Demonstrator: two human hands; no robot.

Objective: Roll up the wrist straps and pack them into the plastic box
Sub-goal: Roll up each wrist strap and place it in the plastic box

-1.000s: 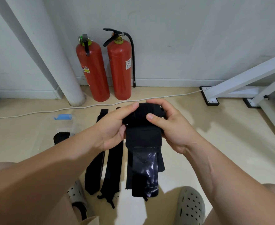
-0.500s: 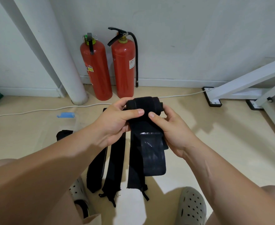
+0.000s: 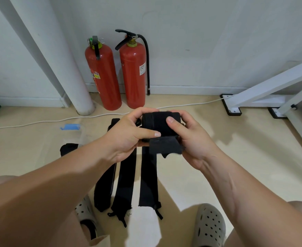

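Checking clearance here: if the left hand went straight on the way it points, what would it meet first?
The left hand grips the rolled strap; past that, likely the right hand, though depth is unclear.

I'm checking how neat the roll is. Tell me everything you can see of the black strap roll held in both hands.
The strap roll is black and fabric-like, wound into a thick cylinder lying crosswise above the floor. A short loose flap with an uneven edge hangs from its near underside. The left hand grips its left end, thumb along the front; the right hand grips its right end, thumb pressed on the front. Flat straps lie below, apart from it.
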